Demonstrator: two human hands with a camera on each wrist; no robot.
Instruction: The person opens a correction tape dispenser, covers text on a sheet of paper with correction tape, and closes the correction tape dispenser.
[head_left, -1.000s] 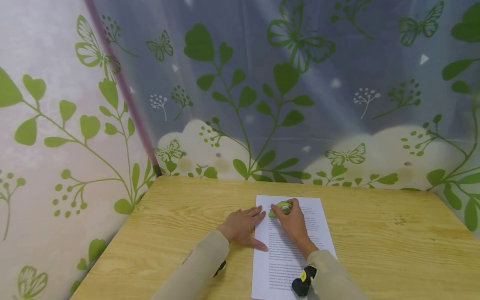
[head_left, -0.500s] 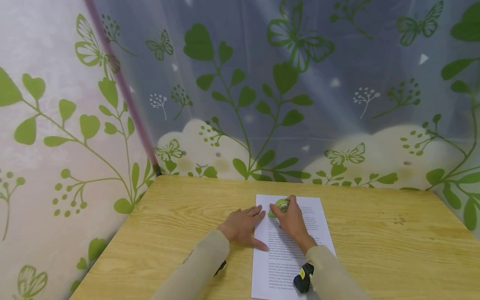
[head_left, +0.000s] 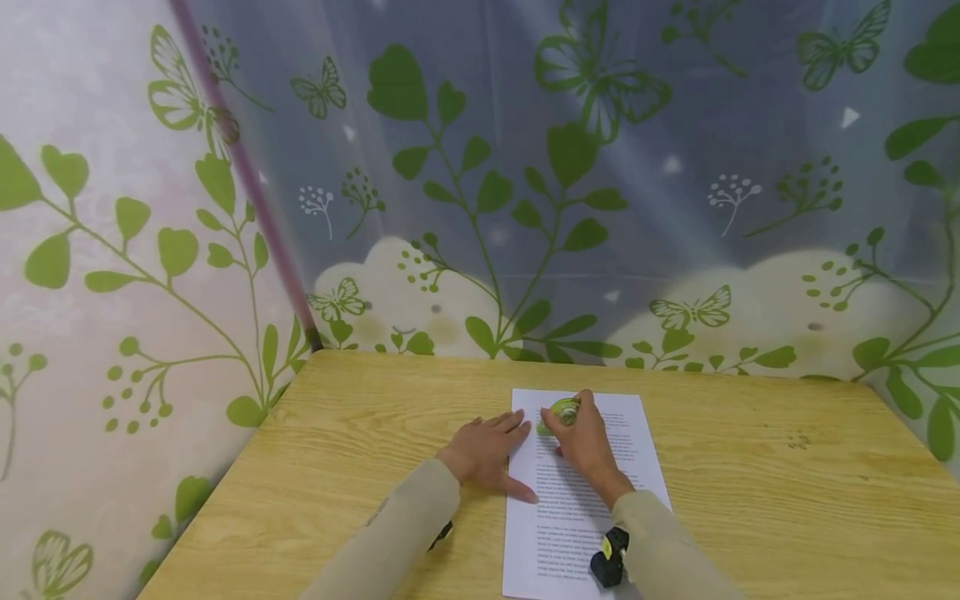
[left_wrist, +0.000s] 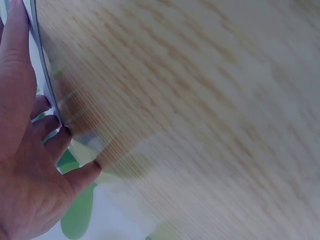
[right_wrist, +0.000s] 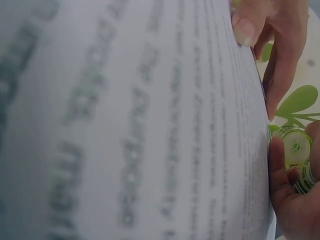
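Note:
A green see-through correction tape (head_left: 564,411) is pinched between the thumb and fingers of my right hand (head_left: 588,447), its tip low over the upper left lines of a printed sheet (head_left: 555,554). In the right wrist view its round reel (right_wrist: 296,146) shows through the casing, partly covered by the fingers. My left hand (head_left: 487,454) lies on the left edge of the sheet with fingers spread, fingertips and thumb on the paper. The left wrist view shows these fingers (left_wrist: 82,175) stretched out at the paper's edge. Whether the tip touches the paper is hard to tell.
The sheet lies on a wood-grain table (head_left: 360,433). Behind and to the left hangs a patterned cloth (head_left: 450,167) with green leaves and butterflies, reaching the table's back edge. A black wrist camera (head_left: 609,558) sits on the right sleeve, above the sheet's lower right.
The right hand with the correction tape has shifted very slightly toward the sheet's top edge. The left hand and the sheet have kept their places.

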